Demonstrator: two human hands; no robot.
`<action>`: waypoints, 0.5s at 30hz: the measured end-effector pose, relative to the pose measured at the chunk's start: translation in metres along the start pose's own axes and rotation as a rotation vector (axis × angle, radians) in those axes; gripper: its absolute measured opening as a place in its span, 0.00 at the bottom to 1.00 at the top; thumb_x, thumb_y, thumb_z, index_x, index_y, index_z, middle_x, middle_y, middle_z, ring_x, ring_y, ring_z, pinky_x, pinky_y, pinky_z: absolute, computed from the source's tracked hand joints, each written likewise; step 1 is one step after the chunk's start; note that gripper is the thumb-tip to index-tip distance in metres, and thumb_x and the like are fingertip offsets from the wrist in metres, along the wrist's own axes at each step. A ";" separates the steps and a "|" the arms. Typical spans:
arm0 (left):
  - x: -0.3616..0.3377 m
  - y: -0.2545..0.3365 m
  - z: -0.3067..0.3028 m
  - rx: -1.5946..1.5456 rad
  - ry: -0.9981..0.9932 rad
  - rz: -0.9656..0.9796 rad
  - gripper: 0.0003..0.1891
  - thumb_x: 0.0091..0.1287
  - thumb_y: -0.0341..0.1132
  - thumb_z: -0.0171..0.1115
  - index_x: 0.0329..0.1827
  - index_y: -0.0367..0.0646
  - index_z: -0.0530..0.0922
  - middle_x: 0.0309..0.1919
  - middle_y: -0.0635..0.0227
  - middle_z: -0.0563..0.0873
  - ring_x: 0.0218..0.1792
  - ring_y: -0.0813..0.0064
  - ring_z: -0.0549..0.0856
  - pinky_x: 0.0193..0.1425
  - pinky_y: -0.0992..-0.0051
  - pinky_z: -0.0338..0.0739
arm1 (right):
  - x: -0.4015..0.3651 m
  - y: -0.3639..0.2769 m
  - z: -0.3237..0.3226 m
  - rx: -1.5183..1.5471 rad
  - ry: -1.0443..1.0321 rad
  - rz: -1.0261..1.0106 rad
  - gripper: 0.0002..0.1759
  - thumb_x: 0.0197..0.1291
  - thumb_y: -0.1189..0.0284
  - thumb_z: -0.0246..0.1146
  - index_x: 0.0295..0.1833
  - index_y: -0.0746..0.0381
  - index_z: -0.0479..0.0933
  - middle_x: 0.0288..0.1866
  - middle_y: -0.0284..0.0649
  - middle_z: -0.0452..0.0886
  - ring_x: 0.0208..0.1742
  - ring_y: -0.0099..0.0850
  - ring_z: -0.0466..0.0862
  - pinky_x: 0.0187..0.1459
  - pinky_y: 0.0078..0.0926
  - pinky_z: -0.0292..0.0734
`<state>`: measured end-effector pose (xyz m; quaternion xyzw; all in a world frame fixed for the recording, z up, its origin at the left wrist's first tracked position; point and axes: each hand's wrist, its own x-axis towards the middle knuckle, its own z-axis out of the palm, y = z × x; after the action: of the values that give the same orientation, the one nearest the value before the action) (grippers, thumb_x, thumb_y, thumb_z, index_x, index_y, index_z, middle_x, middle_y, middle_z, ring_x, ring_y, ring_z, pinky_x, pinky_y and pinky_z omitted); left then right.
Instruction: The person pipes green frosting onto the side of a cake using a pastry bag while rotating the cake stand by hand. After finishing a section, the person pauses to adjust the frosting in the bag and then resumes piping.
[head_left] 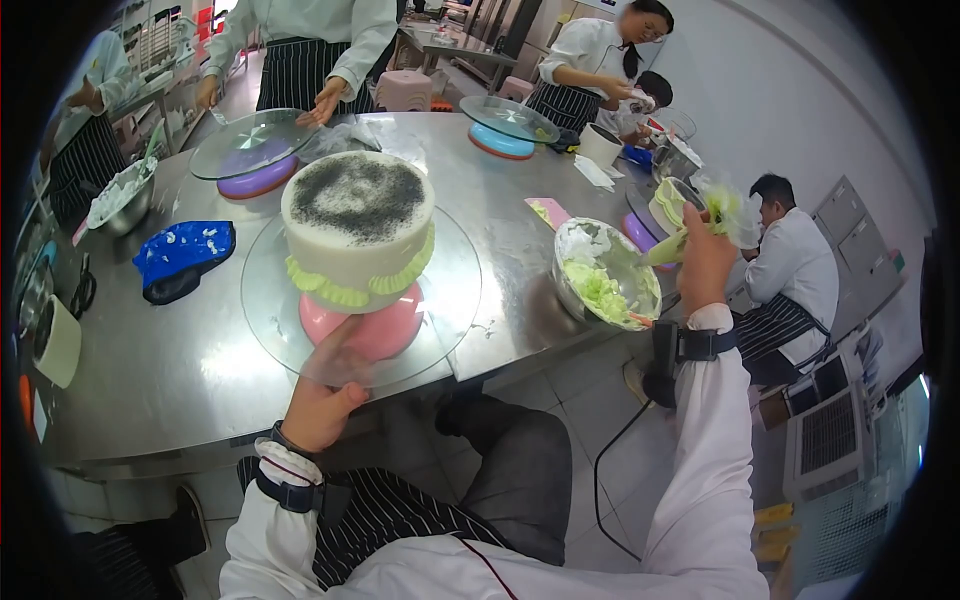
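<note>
A white cake [360, 235] with dark crumbs scattered over its top stands on a glass turntable [262, 290] with a pink base [375, 335]. Ruffles of light green cream [345, 298] run around its lower side. My left hand [325, 405] is at the turntable's near edge, fingers stretched under the glass toward the base and thumb apart. Raised at the right, my right hand [703, 262] is closed around a piping bag [668, 247] of green cream, its tip pointing left above a metal bowl [565, 285]. White and green cream [598, 287] lies in that bowl.
A blue cloth-like item [185, 255] lies left of the turntable on the steel table [180, 350]. Another bowl of white cream [122, 200] is at far left. Glass turntables [250, 140] [508, 118] stand farther back. Co-workers [300, 50] [790, 270] are around the table.
</note>
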<state>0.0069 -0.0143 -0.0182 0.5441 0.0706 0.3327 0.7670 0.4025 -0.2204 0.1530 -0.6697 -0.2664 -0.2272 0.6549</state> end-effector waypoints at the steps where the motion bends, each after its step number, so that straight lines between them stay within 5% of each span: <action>1: 0.000 0.001 0.000 0.000 -0.011 -0.007 0.39 0.54 0.51 0.71 0.62 0.36 0.65 0.31 0.75 0.74 0.31 0.83 0.73 0.35 0.81 0.67 | -0.002 0.001 0.002 0.036 -0.021 0.038 0.15 0.58 0.74 0.65 0.49 0.66 0.73 0.40 0.40 0.79 0.37 0.27 0.81 0.36 0.24 0.75; 5: 0.001 0.001 -0.003 0.017 -0.043 -0.022 0.50 0.54 0.52 0.71 0.72 0.35 0.53 0.31 0.76 0.73 0.32 0.84 0.72 0.36 0.83 0.67 | -0.008 0.009 0.015 0.254 -0.017 0.069 0.17 0.61 0.76 0.61 0.54 0.67 0.69 0.42 0.43 0.79 0.33 0.29 0.81 0.31 0.24 0.75; 15: 0.000 0.005 -0.004 0.012 -0.034 -0.048 0.47 0.52 0.50 0.73 0.71 0.39 0.58 0.36 0.73 0.76 0.37 0.81 0.75 0.43 0.80 0.71 | -0.007 0.007 0.010 0.016 -0.013 0.062 0.14 0.64 0.70 0.58 0.51 0.66 0.71 0.23 0.35 0.76 0.21 0.22 0.74 0.23 0.22 0.68</action>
<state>0.0026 -0.0102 -0.0158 0.5525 0.0728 0.3045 0.7725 0.4014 -0.2104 0.1426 -0.6737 -0.2514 -0.2005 0.6654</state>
